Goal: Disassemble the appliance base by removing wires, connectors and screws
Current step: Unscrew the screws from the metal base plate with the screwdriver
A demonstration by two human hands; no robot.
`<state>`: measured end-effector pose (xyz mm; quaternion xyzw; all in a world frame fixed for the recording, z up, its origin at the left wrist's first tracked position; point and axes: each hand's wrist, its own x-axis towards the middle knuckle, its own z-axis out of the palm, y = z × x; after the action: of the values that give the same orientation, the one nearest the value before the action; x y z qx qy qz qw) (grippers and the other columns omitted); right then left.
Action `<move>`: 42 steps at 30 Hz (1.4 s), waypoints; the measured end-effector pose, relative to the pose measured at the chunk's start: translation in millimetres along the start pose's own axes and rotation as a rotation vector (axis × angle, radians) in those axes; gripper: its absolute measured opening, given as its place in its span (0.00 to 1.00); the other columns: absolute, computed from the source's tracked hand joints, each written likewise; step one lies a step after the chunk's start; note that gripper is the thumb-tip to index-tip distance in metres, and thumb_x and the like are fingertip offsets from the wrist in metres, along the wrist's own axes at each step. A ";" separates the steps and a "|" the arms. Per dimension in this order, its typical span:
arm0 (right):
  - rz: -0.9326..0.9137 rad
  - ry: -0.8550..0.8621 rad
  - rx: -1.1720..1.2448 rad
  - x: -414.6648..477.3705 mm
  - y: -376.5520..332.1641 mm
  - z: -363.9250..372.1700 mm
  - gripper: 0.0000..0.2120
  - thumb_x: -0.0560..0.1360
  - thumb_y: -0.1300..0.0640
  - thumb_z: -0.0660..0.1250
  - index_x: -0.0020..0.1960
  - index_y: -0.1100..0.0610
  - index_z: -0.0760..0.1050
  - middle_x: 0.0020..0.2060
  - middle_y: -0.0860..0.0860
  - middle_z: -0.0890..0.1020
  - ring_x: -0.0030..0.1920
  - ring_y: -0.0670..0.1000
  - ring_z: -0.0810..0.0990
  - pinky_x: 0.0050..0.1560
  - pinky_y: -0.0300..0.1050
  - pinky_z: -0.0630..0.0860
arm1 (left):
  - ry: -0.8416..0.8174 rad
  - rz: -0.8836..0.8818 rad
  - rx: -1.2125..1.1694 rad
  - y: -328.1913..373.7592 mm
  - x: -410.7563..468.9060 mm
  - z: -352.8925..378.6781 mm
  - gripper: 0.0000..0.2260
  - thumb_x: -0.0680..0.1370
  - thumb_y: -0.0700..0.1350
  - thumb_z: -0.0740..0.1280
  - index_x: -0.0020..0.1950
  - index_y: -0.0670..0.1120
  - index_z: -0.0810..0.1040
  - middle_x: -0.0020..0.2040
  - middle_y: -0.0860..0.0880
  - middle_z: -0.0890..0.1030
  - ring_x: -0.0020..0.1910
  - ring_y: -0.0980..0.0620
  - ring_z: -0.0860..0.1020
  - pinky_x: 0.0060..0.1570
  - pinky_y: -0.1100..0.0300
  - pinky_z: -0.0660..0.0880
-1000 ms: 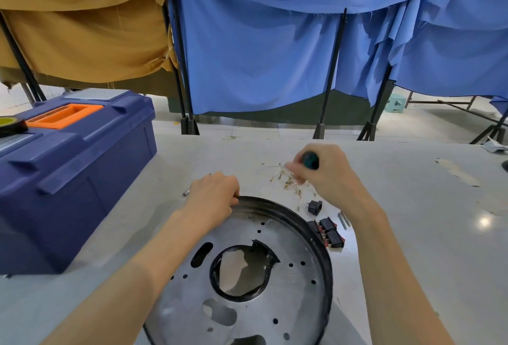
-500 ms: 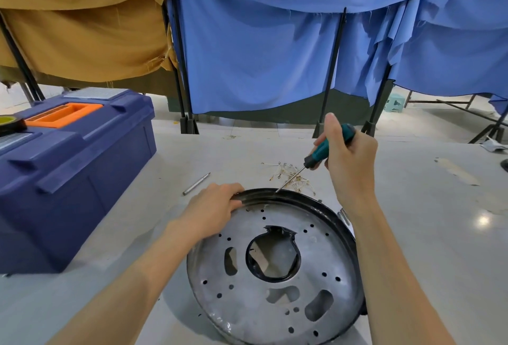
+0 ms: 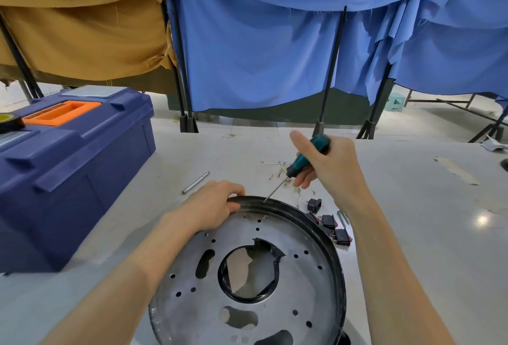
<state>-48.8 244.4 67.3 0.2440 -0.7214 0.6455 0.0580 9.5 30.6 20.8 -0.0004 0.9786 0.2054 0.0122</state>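
The round grey metal appliance base with a black rim (image 3: 277,276) lies flat on the pale grey worktop (image 3: 412,221), close to its near edge and partly cut off by the bottom of the view. The left hand (image 3: 213,205) rests on the far-left part of the rim, its grip curled over the edge and pressing the disc down. The right hand (image 3: 331,167) has its grip wrapped tight around the teal-and-black handled screwdriver (image 3: 299,164), thumb raised, with the thin shaft angled down-left so the tip meets the rim just right of the left fingertips.

Judged from this pose, the main risk is the tip skidding off the curved rim: the blade meets it at a slant, and a push could send it toward the left fingers close by. A second risk is the disc sliding or tipping, since only 1 hand steadies it and part of it may overhang the near edge, though that cannot be told for sure.

Room is tight to the right, where the small black connectors with red parts (image 3: 334,227) lie just beside the rim and the loose bits of thin wire (image 3: 277,171) sit beyond the tip. The large navy plastic toolbox with an orange handle (image 3: 71,168) bounds the left, with a loose silver bit (image 3: 195,182) between. The far right worktop is open.
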 end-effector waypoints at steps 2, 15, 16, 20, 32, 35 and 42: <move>0.014 -0.058 -0.020 -1.0 0.8 5.3 0.24 0.70 0.44 0.74 0.41 0.67 0.75 0.29 0.57 0.84 0.27 0.58 0.83 0.27 0.42 0.79 | 0.005 -0.005 -0.003 -2.0 0.1 2.9 0.05 0.81 0.45 0.61 0.49 0.55 0.74 0.46 0.46 0.79 0.47 0.45 0.77 0.52 0.50 0.75; -0.019 -0.101 -0.113 -3.9 8.4 28.5 0.15 0.73 0.53 0.74 0.40 0.64 0.76 0.29 0.55 0.84 0.25 0.56 0.82 0.26 0.39 0.76 | 0.144 0.024 0.075 -7.1 -1.8 15.6 0.05 0.81 0.46 0.60 0.51 0.55 0.74 0.43 0.48 0.78 0.43 0.46 0.75 0.42 0.53 0.73; -0.022 -0.099 -0.110 -3.6 8.3 28.1 0.15 0.73 0.53 0.74 0.40 0.64 0.76 0.29 0.55 0.84 0.25 0.56 0.82 0.26 0.40 0.77 | 0.147 0.026 0.076 -7.1 -1.8 15.6 0.05 0.81 0.46 0.60 0.52 0.55 0.74 0.44 0.49 0.78 0.43 0.47 0.75 0.42 0.53 0.73; -0.030 -0.093 -0.091 -3.2 8.6 26.3 0.14 0.73 0.53 0.74 0.39 0.63 0.76 0.29 0.55 0.84 0.25 0.57 0.82 0.26 0.41 0.77 | 0.157 0.027 0.080 -6.9 -2.3 16.0 0.05 0.80 0.46 0.60 0.52 0.55 0.74 0.45 0.48 0.78 0.44 0.46 0.75 0.43 0.53 0.73; -0.036 -0.186 -0.134 -4.7 3.5 29.0 0.15 0.72 0.52 0.74 0.42 0.64 0.76 0.30 0.55 0.84 0.27 0.55 0.82 0.29 0.40 0.78 | 0.168 0.039 0.069 -6.1 -1.8 15.8 0.06 0.80 0.46 0.60 0.52 0.55 0.75 0.39 0.51 0.75 0.41 0.48 0.74 0.39 0.54 0.70; -0.063 -0.254 -0.186 -4.7 -1.3 30.4 0.16 0.71 0.50 0.75 0.46 0.60 0.73 0.34 0.54 0.83 0.29 0.48 0.82 0.31 0.35 0.76 | 0.128 0.072 0.056 -3.4 -3.9 14.6 0.05 0.80 0.46 0.61 0.51 0.54 0.76 0.40 0.50 0.77 0.42 0.47 0.76 0.43 0.51 0.75; -0.065 -0.302 -0.249 -7.0 -5.9 36.0 0.28 0.65 0.40 0.71 0.50 0.58 0.63 0.43 0.60 0.79 0.45 0.60 0.82 0.44 0.55 0.77 | 0.020 0.143 -0.227 4.7 -7.8 1.8 0.12 0.82 0.46 0.60 0.64 0.54 0.75 0.49 0.52 0.80 0.49 0.55 0.78 0.54 0.58 0.74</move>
<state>-31.9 211.5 64.0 0.3523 -0.7880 0.5050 -0.0004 17.3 35.6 21.2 0.0657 0.9467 0.3150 -0.0125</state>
